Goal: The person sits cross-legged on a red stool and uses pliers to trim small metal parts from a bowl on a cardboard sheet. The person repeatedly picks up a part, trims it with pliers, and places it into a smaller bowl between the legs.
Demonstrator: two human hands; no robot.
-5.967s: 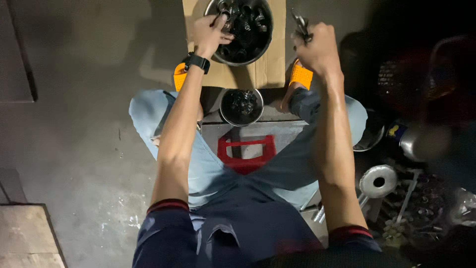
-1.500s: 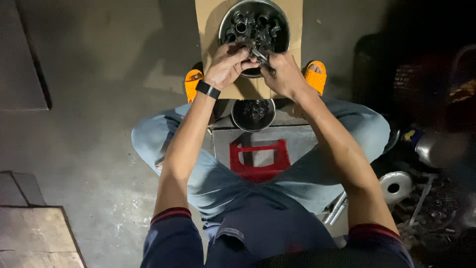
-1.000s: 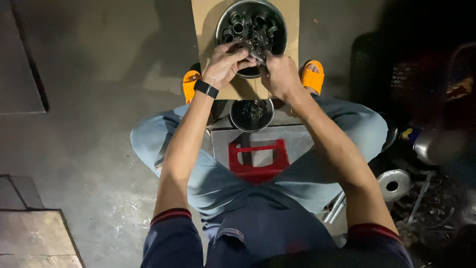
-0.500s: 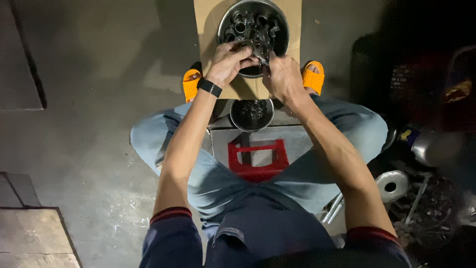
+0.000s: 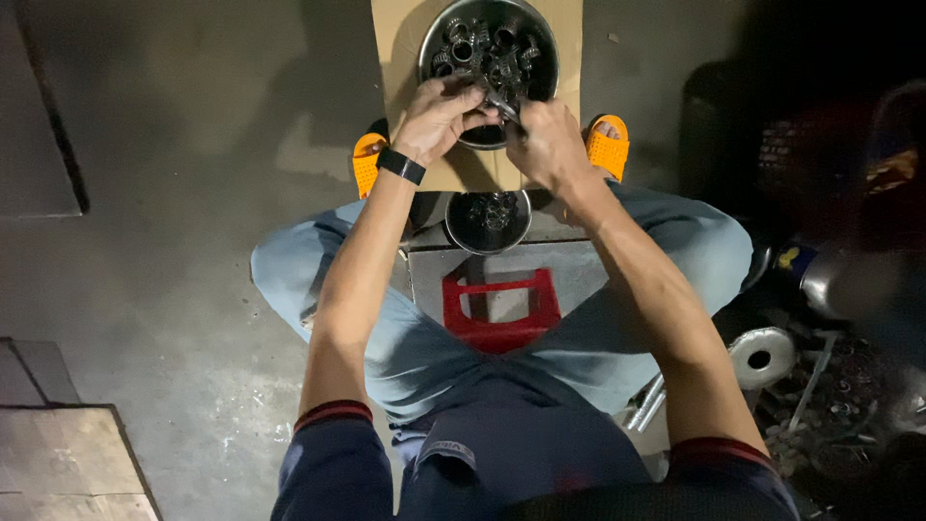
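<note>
Orange sandals (image 5: 367,164) frame a brown cardboard sheet (image 5: 397,58) on the grey concrete floor (image 5: 174,193), and on it sits a large steel bowl (image 5: 431,39) heaped with small dark metal rings. Over its near rim the left hand (image 5: 439,118), a black watch (image 5: 400,165) at its wrist, curls its fingers around a small metal part (image 5: 503,101), while the right hand (image 5: 550,143) pinches the same part from the other side. Below them a smaller bowl (image 5: 487,221) of rings rests just beyond a red plastic stool (image 5: 502,307) between the knees.

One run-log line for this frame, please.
left hand: on small metal part | right hand: holding tool | over large bowl | small bowl below
</note>
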